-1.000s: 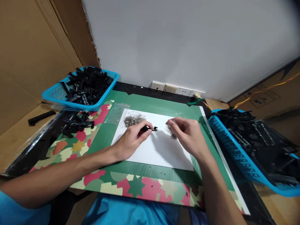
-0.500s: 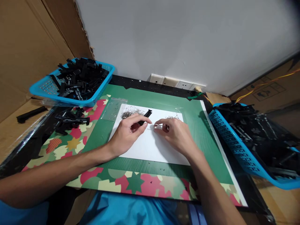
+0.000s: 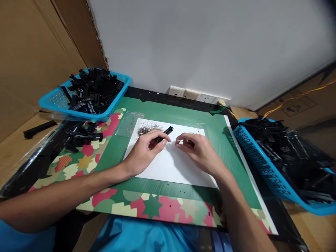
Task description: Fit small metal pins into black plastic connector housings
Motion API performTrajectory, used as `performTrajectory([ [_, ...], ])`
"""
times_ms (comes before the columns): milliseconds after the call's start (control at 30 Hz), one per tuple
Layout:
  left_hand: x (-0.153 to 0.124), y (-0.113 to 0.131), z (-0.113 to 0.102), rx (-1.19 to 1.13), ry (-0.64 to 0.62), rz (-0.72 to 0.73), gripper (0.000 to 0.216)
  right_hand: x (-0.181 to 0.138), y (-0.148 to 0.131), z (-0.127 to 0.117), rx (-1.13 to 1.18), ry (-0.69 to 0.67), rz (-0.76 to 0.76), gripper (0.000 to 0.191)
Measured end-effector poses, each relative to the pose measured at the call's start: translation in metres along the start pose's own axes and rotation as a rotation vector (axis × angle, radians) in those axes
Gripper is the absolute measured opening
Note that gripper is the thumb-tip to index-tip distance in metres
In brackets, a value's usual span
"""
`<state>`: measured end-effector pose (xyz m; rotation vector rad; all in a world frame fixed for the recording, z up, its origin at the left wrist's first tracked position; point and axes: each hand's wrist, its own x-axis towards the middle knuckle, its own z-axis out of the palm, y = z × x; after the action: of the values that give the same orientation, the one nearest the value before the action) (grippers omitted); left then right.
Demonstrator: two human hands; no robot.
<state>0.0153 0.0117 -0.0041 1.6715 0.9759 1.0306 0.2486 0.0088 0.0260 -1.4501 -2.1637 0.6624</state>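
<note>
My left hand (image 3: 145,150) is closed around a narrow black plastic part (image 3: 168,131), whose slotted end sticks out past the fingers. A short gap away, my right hand (image 3: 196,148) is held in a pinch. Something thin and pale shows between its fingertips, too small to name. Both hands are over a white sheet (image 3: 168,168). Just behind my left hand lies a tangled heap of tiny wiry metal pieces (image 3: 149,127). A smaller scatter of such pieces is partly hidden behind my right hand.
A blue basket (image 3: 105,115) heaped with black parts stands at the back left, and another blue basket (image 3: 259,164) at the right. Several loose black parts (image 3: 81,136) lie on the patterned mat's left side. A clear bag (image 3: 128,124) and wall sockets (image 3: 191,94) are behind.
My right hand has drawn slightly away from the black part, and its fingers have curled in a little. The whole view has shifted slightly. My left hand keeps its hold.
</note>
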Motion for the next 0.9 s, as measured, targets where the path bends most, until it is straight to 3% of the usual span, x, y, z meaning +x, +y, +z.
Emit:
performTrajectory([
  [100, 0.001, 0.002, 0.0, -0.079, -0.039, -0.047, 0.021, -0.002, -0.002, -0.004, 0.309, 0.1, -0.117, 0.015],
  [167, 0.001, 0.004, 0.001, -0.204, -0.149, -0.128, 0.027, -0.004, -0.005, -0.004, 0.453, 0.132, -0.183, 0.012],
  [267, 0.0, 0.006, 0.001, -0.424, -0.346, -0.256, 0.035, -0.005, -0.008, -0.003, 0.522, 0.115, -0.221, 0.008],
  [367, 0.0, 0.007, -0.001, -0.49, -0.417, -0.294, 0.038, -0.005, -0.009, -0.004, 0.492, 0.095, -0.22, 0.011],
  [533, 0.003, 0.01, -0.004, -0.469, -0.421, -0.286, 0.036, -0.006, -0.009, -0.004, 0.466, 0.085, -0.231, 0.011],
  [633, 0.004, 0.011, -0.005, -0.415, -0.368, -0.25, 0.032, -0.006, -0.01, -0.002, 0.488, 0.122, -0.129, 0.015],
  [900, 0.0, 0.007, -0.004, -0.017, -0.248, 0.05, 0.022, -0.008, -0.015, -0.001, 0.412, 0.064, -0.041, 0.019],
])
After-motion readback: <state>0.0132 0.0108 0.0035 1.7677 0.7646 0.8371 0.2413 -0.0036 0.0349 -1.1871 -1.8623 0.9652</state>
